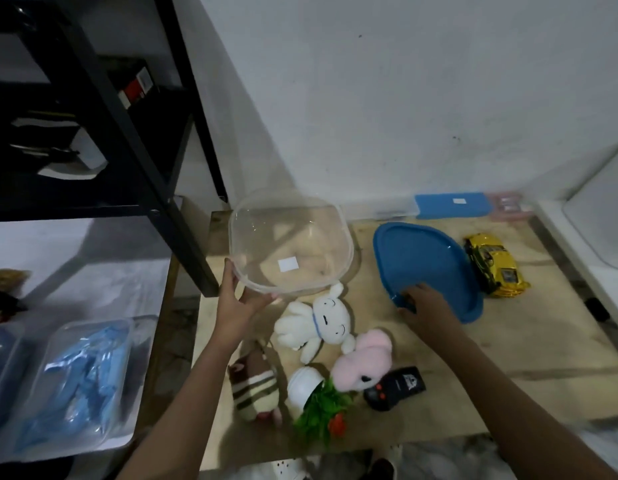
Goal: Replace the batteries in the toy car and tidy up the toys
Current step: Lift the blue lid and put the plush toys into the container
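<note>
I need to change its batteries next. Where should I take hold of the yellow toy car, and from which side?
Probably across its middle, from above. The yellow toy car sits on its wheels, long and narrow, so fingers and thumb can span its two long sides. The blue lid crowds one long side, so lead in from the other, open side.

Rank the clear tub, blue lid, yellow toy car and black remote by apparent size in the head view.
1. clear tub and blue lid: alike, unranked.
2. yellow toy car.
3. black remote, though nearer the camera.
</note>
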A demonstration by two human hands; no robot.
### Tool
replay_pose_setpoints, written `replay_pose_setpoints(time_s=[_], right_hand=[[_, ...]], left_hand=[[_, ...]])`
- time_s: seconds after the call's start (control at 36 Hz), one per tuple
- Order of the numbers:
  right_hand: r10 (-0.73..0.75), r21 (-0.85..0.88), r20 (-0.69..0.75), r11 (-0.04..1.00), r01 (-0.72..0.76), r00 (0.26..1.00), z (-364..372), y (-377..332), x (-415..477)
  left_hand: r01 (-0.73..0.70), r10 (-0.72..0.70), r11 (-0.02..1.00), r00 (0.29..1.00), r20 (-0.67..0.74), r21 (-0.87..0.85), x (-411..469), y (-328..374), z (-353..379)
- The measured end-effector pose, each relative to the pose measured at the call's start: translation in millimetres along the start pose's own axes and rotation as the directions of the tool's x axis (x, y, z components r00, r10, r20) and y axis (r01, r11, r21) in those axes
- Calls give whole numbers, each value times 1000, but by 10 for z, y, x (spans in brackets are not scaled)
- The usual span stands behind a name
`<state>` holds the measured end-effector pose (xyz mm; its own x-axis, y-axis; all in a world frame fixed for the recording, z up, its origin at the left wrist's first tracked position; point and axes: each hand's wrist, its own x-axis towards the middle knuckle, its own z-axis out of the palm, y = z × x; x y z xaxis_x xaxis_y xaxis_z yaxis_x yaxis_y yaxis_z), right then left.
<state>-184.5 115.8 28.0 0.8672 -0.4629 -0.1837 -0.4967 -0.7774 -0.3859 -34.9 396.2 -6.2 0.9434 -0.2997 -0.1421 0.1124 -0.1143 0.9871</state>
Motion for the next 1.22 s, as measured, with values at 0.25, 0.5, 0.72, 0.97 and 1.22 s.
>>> replay_pose_setpoints(time_s=[0.25, 0.5, 0.72, 0.97, 1.22], right_hand=[[-338, 220, -39, 915, 339, 940, 32, -236, -99], [-588, 37, 186, 805, 593, 787, 204, -367, -601], [-492, -84, 163, 857, 509, 855, 507, -436, -616], [-438, -55, 196, 888, 456, 877, 837, -708, -120], [-386, -137, 163, 902, 408, 908, 979, -859, 7]], left_hand=[[15, -9, 993, 999, -47, 120, -229, -7, -48], [34, 38, 956, 971, -236, 291, -984, -21, -132], [156, -59, 890, 971, -232, 428, -1398, -304, 95], [151, -43, 872, 971, -234, 466, -1215, -344, 239], [88, 18, 888, 974, -226, 452, -1171, -386, 196]])
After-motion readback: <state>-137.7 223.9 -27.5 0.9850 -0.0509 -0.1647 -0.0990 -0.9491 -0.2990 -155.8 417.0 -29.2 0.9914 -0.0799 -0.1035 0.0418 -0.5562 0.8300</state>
